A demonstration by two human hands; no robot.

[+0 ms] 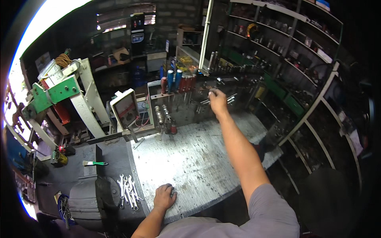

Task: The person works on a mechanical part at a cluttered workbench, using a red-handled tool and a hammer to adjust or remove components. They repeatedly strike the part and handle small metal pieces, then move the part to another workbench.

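Observed right hand (217,99) with curled fingers; cannot tell if grasping. Located slim silver tools (231,97) right of them, on dark panel (202,115). Observed left hand (164,196) released on scuffed metal worktop (206,166).

Right arm (242,152) stretched forward, right hand (218,102) fingers (214,93) curled; left hand (164,197) low, fingers (169,187) loosely bent.

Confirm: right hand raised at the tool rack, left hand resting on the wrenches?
Not quite: the left hand isn't on the wrenches; it rests on the metal worktop, to their right, as the head view shows. The right hand is raised at the tool rack, as you say.
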